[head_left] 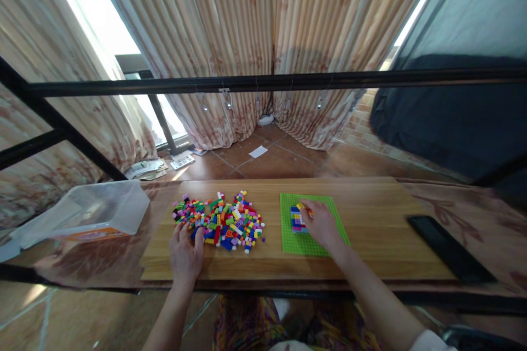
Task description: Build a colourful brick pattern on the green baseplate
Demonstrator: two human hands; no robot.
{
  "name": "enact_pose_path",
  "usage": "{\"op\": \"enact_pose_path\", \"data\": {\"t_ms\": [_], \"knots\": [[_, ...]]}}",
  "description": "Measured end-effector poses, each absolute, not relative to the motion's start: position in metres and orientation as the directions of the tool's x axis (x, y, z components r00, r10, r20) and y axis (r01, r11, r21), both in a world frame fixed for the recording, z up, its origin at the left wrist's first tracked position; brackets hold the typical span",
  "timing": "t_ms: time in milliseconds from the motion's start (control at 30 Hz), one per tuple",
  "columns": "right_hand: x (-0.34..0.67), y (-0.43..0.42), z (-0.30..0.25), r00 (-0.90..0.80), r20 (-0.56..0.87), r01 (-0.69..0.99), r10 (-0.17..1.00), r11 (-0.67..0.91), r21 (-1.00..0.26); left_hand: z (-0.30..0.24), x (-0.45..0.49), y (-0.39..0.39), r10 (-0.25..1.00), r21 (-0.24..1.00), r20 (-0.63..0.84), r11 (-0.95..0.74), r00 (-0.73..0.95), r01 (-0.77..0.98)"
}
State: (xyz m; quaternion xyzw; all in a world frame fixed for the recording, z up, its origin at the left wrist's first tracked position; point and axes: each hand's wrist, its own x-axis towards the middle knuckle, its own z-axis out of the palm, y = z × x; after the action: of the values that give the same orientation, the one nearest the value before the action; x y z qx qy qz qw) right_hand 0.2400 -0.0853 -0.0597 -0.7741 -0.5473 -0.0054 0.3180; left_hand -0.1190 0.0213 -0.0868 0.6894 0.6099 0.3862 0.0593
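Observation:
A loose pile of small coloured toy bricks (230, 222) lies on a wooden board. My left hand (187, 252) rests at the pile's near left edge, its fingers apart and touching the bricks. To the right is a green studded baseplate (290, 244), carrying a small block of blue, purple, white and yellow bricks (295, 222). My right hand (321, 224) is over that block, with thumb and fingers pinched on a yellow brick (300, 207) at its far edge. The hand hides the block's right side.
The wooden board (379, 230) lies on a cloth-covered table. At left stands a clear plastic bin (107, 205) with an orange label; a black flat object (448, 247) lies at right. A black metal bar (247, 83) crosses beyond the board, before curtains (230, 22).

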Motion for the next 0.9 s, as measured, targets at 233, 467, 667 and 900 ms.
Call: {"op": "enact_pose_path", "data": {"t_ms": [233, 467, 667, 900], "knots": [[0.224, -0.073, -0.066, 0.362, 0.313, 0.890, 0.878, -0.226, -0.395, -0.088, -0.118, 0.021, 0.882, 0.551, 0.469, -0.249, -0.049, 0.796], [0.245, -0.080, -0.061, 0.296, 0.291, 0.899, 0.910, -0.161, -0.408, -0.087, -0.117, 0.020, 0.888, 0.559, 0.457, -0.240, -0.053, 0.794], [0.260, -0.077, -0.061, 0.212, 0.290, 0.900, 0.933, -0.071, -0.431, -0.089, -0.117, 0.019, 0.896, 0.566, 0.439, -0.226, -0.058, 0.793], [0.258, -0.071, -0.066, 0.135, 0.261, 0.891, 0.956, -0.002, -0.455, -0.092, -0.117, 0.021, 0.887, 0.551, 0.457, -0.224, -0.066, 0.804]]}}
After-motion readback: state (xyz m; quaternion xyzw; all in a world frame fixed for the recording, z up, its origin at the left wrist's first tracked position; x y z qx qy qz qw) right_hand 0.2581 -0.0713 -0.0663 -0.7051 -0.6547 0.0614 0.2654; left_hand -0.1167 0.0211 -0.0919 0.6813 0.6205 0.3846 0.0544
